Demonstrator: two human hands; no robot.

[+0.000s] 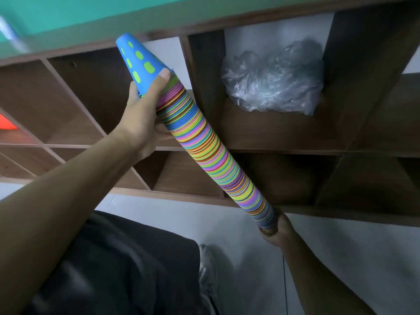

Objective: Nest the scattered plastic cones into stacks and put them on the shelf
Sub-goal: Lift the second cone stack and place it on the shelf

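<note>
We hold a long, many-coloured stack of nested cones slanted before the wooden shelf. Our left hand curls around its top, below the blue cone; our right hand grips the base, likely steadying both ends against buckling.

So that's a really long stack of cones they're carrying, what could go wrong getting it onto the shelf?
The cone stack is held only near its ends, by the left hand and right hand, so its bowed middle might buckle or pull apart. It also looks longer than any shelf compartment is wide, so it may jam or stick out. The plastic bag already fills one compartment.
</note>
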